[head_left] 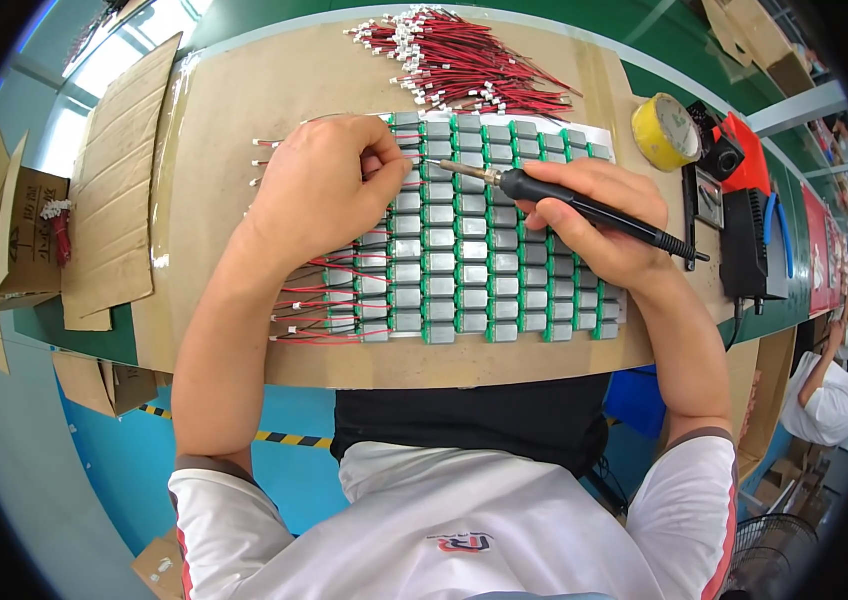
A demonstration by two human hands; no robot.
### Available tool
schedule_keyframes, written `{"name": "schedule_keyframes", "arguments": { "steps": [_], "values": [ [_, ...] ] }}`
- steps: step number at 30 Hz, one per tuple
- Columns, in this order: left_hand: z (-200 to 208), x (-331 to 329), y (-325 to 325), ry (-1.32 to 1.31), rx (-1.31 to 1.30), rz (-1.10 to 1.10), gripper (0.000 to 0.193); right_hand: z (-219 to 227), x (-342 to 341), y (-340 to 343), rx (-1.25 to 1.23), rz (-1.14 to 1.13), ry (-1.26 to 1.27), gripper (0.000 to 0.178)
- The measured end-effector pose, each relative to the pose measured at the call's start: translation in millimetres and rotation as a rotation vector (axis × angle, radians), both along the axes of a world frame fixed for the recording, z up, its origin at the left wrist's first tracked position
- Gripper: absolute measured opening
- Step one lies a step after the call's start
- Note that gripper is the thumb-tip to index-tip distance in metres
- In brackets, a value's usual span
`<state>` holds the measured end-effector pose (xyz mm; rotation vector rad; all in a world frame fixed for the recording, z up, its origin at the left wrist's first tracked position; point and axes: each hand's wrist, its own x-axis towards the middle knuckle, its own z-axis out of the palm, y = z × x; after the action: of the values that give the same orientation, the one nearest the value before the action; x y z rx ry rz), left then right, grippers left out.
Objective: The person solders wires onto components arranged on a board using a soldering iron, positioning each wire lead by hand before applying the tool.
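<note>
Rows of small silver battery cells with green circuit boards (472,250) lie on a white sheet across the cardboard-topped bench. My right hand (604,205) grips a soldering iron (584,207) by its black handle, its tip pointing left at a board in one of the upper rows. Close to that tip, my left hand (329,185) is closed in a pinch over the left columns. What its fingers hold is hidden, though a thin red wire shows beside them. Red and black wires with white connectors (314,303) stick out leftward from the lower left cells.
A heap of red and black connector wires (464,60) lies at the far edge. To the right stand a yellow tape roll (666,132), a black soldering station (744,245) and blue-handled pliers (776,230). Flattened cardboard (124,180) and an open carton (34,230) are at left.
</note>
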<state>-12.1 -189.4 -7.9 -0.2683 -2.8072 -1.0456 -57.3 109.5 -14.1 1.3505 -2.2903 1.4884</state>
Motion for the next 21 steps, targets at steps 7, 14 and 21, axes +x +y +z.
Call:
{"name": "schedule_keyframes", "arguments": {
  "steps": [7,14,21],
  "values": [
    [0.3,-0.8,1.6,-0.002,-0.012,0.001,0.015,-2.5,-1.9,-0.3,0.007,0.009,0.093,0.033],
    [-1.1,-0.1,0.5,0.007,-0.029,0.011,0.015,0.9,-2.4,1.8,0.115,0.040,0.110,0.034],
    [-0.5,-0.6,1.8,0.001,-0.045,0.018,0.015,-2.2,-2.2,-1.4,0.014,0.023,0.124,0.032]
  ]
}}
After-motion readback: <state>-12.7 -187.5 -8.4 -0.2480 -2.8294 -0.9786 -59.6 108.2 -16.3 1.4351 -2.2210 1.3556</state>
